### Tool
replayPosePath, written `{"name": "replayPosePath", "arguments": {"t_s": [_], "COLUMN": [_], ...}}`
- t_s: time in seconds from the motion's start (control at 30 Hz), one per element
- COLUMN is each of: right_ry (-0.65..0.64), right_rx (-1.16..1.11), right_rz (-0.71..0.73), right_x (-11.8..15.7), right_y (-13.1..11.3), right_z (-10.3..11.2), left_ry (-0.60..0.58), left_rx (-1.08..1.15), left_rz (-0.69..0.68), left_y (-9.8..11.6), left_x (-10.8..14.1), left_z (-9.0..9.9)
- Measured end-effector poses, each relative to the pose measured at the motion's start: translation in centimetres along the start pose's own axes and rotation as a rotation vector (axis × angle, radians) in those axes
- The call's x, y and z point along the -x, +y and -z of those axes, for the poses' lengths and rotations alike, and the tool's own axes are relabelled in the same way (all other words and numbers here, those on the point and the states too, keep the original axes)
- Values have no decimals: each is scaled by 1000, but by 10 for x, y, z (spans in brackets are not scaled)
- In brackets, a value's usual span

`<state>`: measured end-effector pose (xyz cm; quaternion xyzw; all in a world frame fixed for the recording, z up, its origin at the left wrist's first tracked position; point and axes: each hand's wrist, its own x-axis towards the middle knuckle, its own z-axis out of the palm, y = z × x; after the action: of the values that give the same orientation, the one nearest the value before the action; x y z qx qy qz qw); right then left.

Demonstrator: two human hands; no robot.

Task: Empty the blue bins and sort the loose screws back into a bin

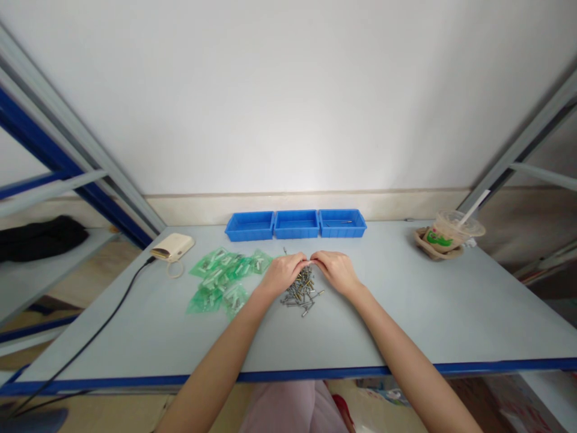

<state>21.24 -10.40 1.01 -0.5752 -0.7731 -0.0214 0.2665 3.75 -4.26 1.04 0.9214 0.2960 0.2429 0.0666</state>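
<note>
My left hand (pixel 285 272) and my right hand (pixel 334 269) meet at the middle of the table, fingertips pinched together on a small pale thing between them that I cannot make out. Just below and between the hands lies a pile of small metal screws or pins (pixel 301 293), partly covered by my fingers. Left of my left hand, several green plastic bags (pixel 220 273) with small parts inside are heaped.
Three blue trays (pixel 296 233) stand in a row near the wall, the right one with thin metal pieces. A plastic cup with a straw (pixel 444 231) sits in a cardboard holder (pixel 436 252) at the right. A cream-coloured device (pixel 172 246) and a black cable (pixel 106 322) lie at the left.
</note>
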Motion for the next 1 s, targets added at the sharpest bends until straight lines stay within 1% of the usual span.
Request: {"name": "replayPosePath", "arguments": {"t_s": [0.17, 0.27, 0.37, 0.47, 0.57, 0.63, 0.67, 0.7, 0.73, 0.77, 0.8, 0.83, 0.87, 0.9, 0.93, 1.0], "right_ry": [-7, -2, 39, 120, 201, 265, 285, 276, 223, 120, -31, -214, -373, -476, -534, -586], "right_rx": [-14, -28, -14, 77, 200, 253, 244, 198, 115, -2, -141, -272, -360, -399, -400, -375], "right_rz": [5, -6, -37, -140, -267, -295, -295, -275, -237, -177, -101, -25, 40, 78, 92, 85], "right_x": [1, 2, -5, -26, -52, -63, -64, -63, -60, -54, -47, -38, -30, -22, -15, -6], "right_y": [0, 1, 10, 31, 55, 65, 66, 65, 61, 56, 49, 41, 33, 26, 20, 12], "right_z": [-2, -4, 0, 13, 33, 45, 49, 52, 54, 54, 52, 49, 44, 39, 33, 20], "left_ry": [29, 56, 109, 144, 151, 150, 148, 147, 145, 144, 144, 142, 140, 136, 132, 120], "left_rx": [-40, -72, -79, -50, -38, -53, -61, -68, -73, -76, -79, -81, -83, -86, -89, -97], "left_rz": [9, 11, 65, 133, 153, 151, 150, 148, 146, 143, 140, 136, 131, 126, 121, 112], "left_y": [-1, -2, -3, -6, -10, -12, -13, -13, -13, -13, -13, -13, -12, -12, -12, -12], "left_x": [0, 0, 0, 0, 1, 2, 2, 2, 2, 2, 2, 2, 1, 1, 1, 1], "left_z": [-4, -4, 0, 5, 6, 6, 5, 5, 5, 4, 4, 4, 4, 4, 4, 3]}}
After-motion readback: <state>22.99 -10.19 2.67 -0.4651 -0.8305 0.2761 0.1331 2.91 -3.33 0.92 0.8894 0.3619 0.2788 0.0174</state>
